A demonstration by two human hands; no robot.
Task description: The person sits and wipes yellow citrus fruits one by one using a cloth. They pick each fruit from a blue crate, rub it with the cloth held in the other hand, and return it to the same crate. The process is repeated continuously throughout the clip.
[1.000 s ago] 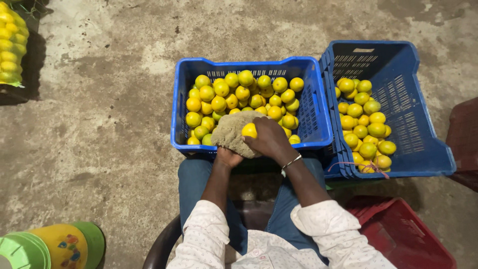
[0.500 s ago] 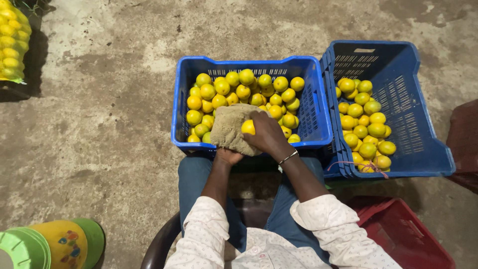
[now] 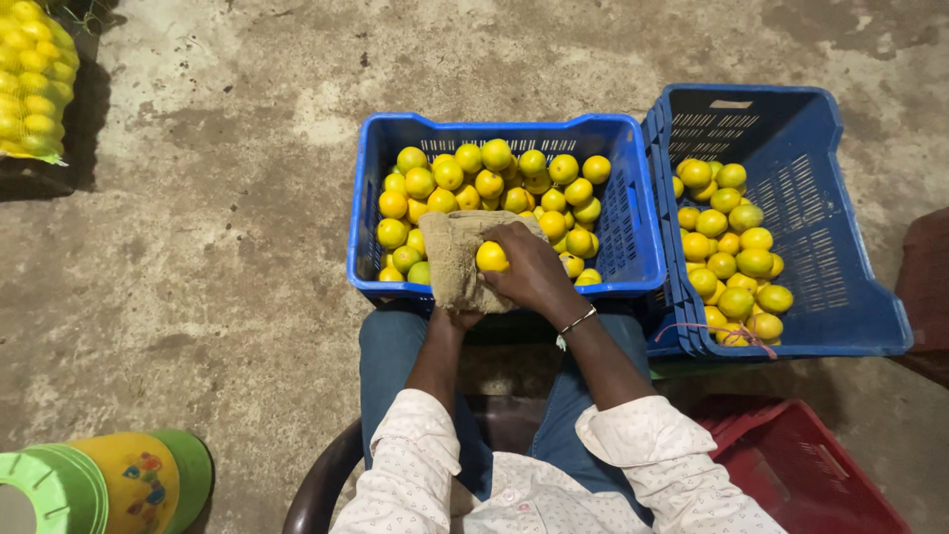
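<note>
Bare concrete floor (image 3: 217, 227), stained and patchy, lit from above; the person sits on a dark chair (image 3: 321, 494) looking down.

Left to right: net sack of yellow fruit (image 3: 30, 84) at the far left edge; stack of green and yellow plastic bowls (image 3: 99, 485) at the near left corner. Wide bare floor between those and the middle blue crate (image 3: 633, 213), which is full of yellow-green citrus fruit and sits against the knees. The right blue crate (image 3: 840, 227) touches it on the right, tilted, and is about half full. A red crate (image 3: 801, 475) sits near right. Free floor is on the left and far side; the right side is packed.

Left hand (image 3: 453, 316) is under a tan cloth (image 3: 457, 259) at the near rim of the middle crate, mostly hidden; it grips the cloth from below, finger spread not visible. Right hand (image 3: 534, 269) is curled closed over a yellow fruit (image 3: 491, 256), pressing it against the cloth, above the crate's near edge.

Versus half a second back: the cloth is bunched narrower and more upright, the fruit sits a touch higher in it, and the hands are in nearly the same spot. The view has shifted slightly right.
</note>
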